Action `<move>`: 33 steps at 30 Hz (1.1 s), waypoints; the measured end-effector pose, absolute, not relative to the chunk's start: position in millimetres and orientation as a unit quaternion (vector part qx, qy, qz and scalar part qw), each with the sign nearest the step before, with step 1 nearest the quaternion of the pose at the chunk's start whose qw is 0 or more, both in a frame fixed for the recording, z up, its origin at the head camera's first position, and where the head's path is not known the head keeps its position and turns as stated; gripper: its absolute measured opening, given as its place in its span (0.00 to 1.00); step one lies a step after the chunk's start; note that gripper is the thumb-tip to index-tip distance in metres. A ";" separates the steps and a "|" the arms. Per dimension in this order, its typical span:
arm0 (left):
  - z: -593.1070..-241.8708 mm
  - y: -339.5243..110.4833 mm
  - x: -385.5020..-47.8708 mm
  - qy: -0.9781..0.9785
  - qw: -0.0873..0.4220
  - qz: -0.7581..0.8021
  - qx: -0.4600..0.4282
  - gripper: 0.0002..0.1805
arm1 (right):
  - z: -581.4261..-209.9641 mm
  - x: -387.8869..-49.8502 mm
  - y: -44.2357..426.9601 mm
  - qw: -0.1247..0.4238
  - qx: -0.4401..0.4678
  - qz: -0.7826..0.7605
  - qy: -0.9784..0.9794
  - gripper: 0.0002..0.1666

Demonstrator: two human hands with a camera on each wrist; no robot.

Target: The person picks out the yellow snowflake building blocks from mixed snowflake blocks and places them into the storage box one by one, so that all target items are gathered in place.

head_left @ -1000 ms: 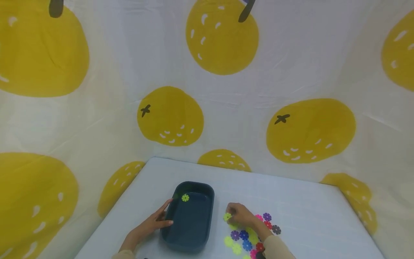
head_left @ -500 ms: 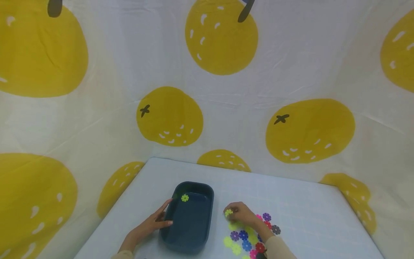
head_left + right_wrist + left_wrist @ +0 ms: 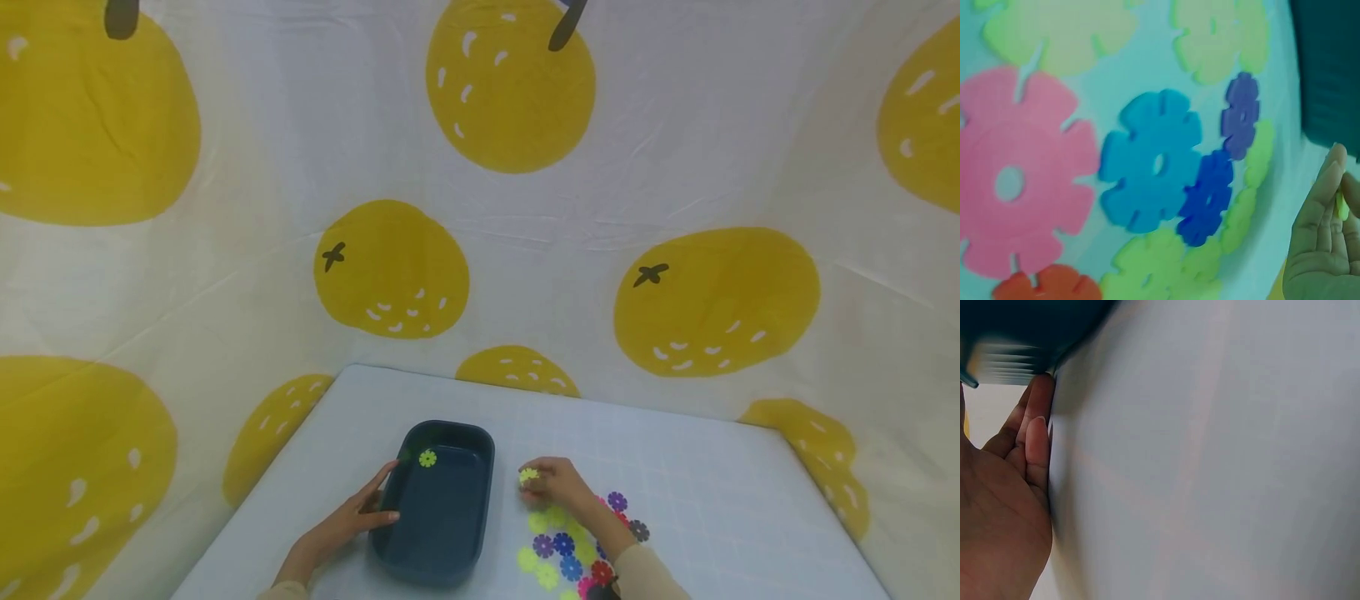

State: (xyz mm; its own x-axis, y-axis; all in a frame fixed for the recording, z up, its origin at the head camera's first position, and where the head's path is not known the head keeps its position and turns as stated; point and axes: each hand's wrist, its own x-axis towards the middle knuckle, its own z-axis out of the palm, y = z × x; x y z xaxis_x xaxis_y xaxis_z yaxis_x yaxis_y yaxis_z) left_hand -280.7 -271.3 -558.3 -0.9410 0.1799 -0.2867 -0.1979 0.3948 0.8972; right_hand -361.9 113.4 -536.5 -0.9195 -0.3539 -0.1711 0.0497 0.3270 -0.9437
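My left hand holds the left side of a dark blue-green plastic tub, its thumb and a finger reaching the rim. In the left wrist view, other fingers lie low against the white tabletop beside the tub. One yellow-green flower-shaped interlocking disc lies inside, at the far left. To the tub's right, my right hand pinches another yellow-green disc above the table. Loose discs lie under and behind this hand, among them a pink disc, a light blue disc and a purple disc.
The discs spread on the white table right of the tub, several partly hidden by the right forearm. A dark grey disc lies at their right edge. A white cloth with printed yellow fruit hangs behind and at the sides.
My right hand has risen slightly away from the disc pile with the yellow-green disc pinched in it, uncovering more yellow-green discs below. The left hand and the tub stay put.
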 end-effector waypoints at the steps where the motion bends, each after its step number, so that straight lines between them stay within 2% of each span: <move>1: -558.5 -271.4 -280.6 0.817 0.172 0.550 -0.006 0.46 | -534.4 -361.2 112.1 0.178 -0.083 -0.579 0.792 0.19; 23: -559.5 -272.4 -281.8 0.817 0.173 0.551 -0.002 0.46 | -493.0 -365.9 93.3 0.219 0.005 -0.622 0.752 0.23; 33: -554.8 -273.6 -282.4 0.825 0.160 0.542 0.015 0.47 | -478.8 -362.6 77.6 0.232 -0.015 -0.626 0.745 0.23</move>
